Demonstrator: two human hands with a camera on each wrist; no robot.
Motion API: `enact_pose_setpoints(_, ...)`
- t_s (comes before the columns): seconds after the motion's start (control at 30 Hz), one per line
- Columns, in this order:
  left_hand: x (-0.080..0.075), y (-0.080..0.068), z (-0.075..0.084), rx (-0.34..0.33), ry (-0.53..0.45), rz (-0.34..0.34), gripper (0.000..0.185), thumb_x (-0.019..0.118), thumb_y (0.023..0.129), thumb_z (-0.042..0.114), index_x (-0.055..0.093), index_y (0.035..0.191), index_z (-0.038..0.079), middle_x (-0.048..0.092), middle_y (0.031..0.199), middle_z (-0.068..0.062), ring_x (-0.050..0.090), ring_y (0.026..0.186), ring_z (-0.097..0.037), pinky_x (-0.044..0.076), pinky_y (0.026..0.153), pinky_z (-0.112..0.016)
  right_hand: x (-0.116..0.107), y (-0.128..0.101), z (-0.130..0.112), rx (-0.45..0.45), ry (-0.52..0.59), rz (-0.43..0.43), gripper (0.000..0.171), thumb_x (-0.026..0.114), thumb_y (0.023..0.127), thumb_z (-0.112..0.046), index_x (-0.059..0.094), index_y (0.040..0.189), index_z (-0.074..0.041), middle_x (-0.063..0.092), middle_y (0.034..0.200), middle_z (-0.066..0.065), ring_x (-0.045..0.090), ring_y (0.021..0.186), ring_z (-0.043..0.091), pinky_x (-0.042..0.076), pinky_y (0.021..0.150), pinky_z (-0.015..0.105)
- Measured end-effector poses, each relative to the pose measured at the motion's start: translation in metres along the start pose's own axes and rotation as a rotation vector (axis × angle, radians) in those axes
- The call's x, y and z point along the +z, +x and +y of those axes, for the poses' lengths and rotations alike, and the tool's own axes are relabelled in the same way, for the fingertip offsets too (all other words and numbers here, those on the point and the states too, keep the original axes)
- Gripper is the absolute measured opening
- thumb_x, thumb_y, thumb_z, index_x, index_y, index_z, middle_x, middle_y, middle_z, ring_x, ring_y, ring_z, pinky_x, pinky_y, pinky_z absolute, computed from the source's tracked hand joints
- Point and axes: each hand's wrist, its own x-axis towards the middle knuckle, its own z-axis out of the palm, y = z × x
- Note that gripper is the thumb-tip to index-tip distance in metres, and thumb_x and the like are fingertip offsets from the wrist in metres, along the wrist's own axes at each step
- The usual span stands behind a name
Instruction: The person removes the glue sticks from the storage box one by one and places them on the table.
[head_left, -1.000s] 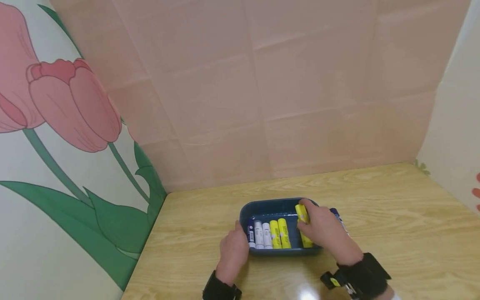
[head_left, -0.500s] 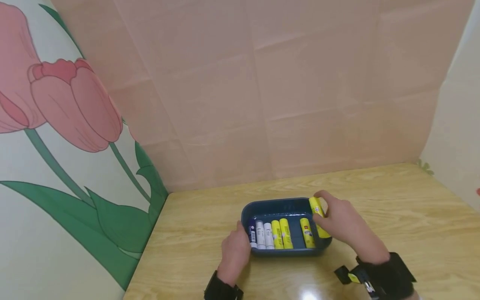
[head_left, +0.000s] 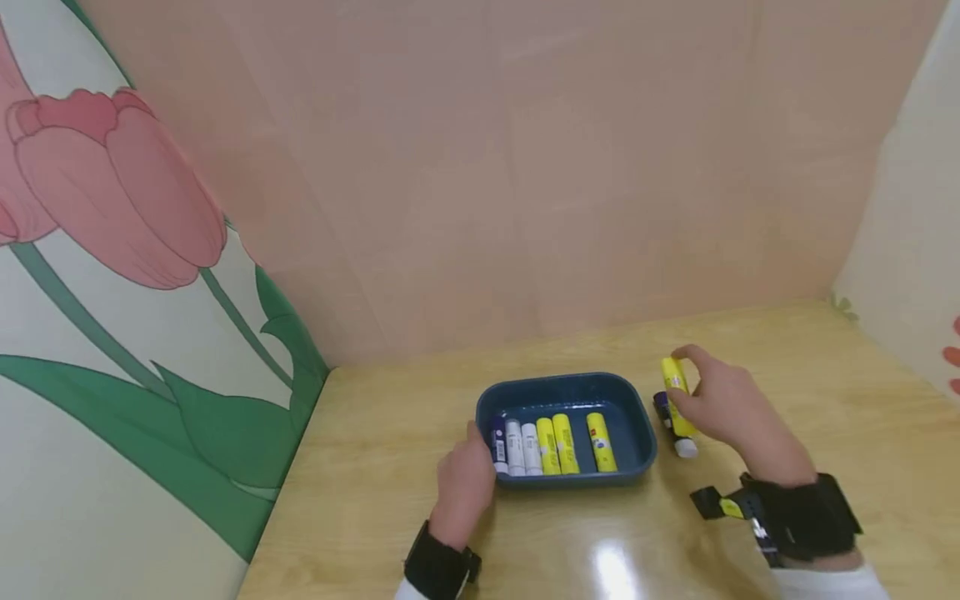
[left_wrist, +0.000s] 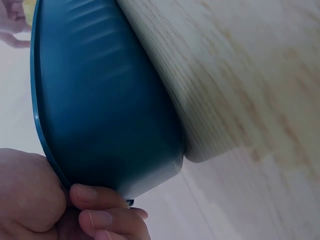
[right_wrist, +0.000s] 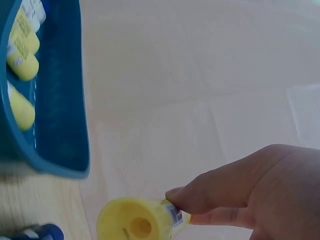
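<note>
My left hand point(head_left: 467, 475) grips the left end of a dark blue tray point(head_left: 564, 482); in the left wrist view its fingers point(left_wrist: 107, 220) curl round the rim. My right hand point(head_left: 731, 408) pinches a yellow glue stick point(head_left: 677, 387) beyond the tray's right end. Its hollow base with a knob inside faces the right wrist camera. Beneath it on the table lies a dark purple glue stick point(head_left: 686, 447) with a white end, partly hidden. Inside the tray, a purple glue stick point(head_left: 498, 442), two white ones point(head_left: 522, 446) and several yellow ones point(head_left: 556, 444) lie in a row, with a gap before the rightmost yellow one.
The tray stands on a wood-grain table point(head_left: 375, 500). Behind it rises a pinkish sheet point(head_left: 450, 183). A wall with painted tulips point(head_left: 112, 183) is at the left, and a pale wall point(head_left: 915, 208) at the right.
My right hand has carried the yellow glue stick from above the tray's right part out past its right end, over the purple one. My left hand stays on the tray.
</note>
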Motion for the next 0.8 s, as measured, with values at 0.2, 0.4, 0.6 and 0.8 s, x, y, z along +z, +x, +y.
enact_pose_setpoints(0.2, -0.003, 0.0, -0.005, -0.014, -0.008, 0.012, 0.041, 0.052, 0.099, 0.01, 0.052, 0.136, -0.008, 0.068, 0.082, -0.02, 0.068, 0.071, -0.032, 0.054, 0.06, -0.046, -0.004, 0.003, 0.003, 0.014, -0.006, -0.044, 0.056, 0.06, 0.094, -0.018, 0.038, 0.139, 0.007, 0.057, 0.064, 0.004, 0.051, 0.052, 0.017, 0.039, 0.048, 0.033)
enact_pose_setpoints(0.4, 0.008, -0.007, -0.007, -0.033, -0.028, -0.01, 0.04, 0.053, 0.099, 0.01, 0.053, 0.135, -0.008, 0.068, 0.084, -0.021, 0.068, 0.072, -0.033, 0.054, 0.062, -0.047, 0.005, -0.005, 0.011, 0.028, -0.011, -0.052, 0.055, 0.06, 0.093, -0.017, 0.039, 0.137, 0.008, 0.051, 0.061, 0.003, 0.047, 0.049, 0.016, 0.038, 0.047, 0.033)
enact_pose_setpoints(0.6, 0.011, -0.008, -0.006, -0.034, -0.021, -0.024, 0.042, 0.054, 0.1, 0.012, 0.052, 0.137, -0.007, 0.068, 0.085, -0.02, 0.067, 0.072, -0.03, 0.055, 0.062, -0.044, 0.01, -0.006, 0.019, 0.038, -0.022, -0.057, 0.054, 0.06, 0.093, -0.017, 0.039, 0.138, 0.007, 0.044, 0.059, 0.002, 0.044, 0.048, 0.016, 0.037, 0.047, 0.033)
enact_pose_setpoints(0.8, 0.01, -0.006, -0.005, -0.048, -0.031, -0.053, 0.044, 0.055, 0.1, 0.012, 0.05, 0.139, -0.008, 0.069, 0.09, -0.021, 0.068, 0.077, -0.032, 0.055, 0.067, -0.047, 0.012, -0.005, 0.025, 0.046, -0.023, -0.067, 0.055, 0.059, 0.093, -0.016, 0.038, 0.139, 0.007, 0.042, 0.058, 0.001, 0.043, 0.047, 0.015, 0.036, 0.046, 0.032)
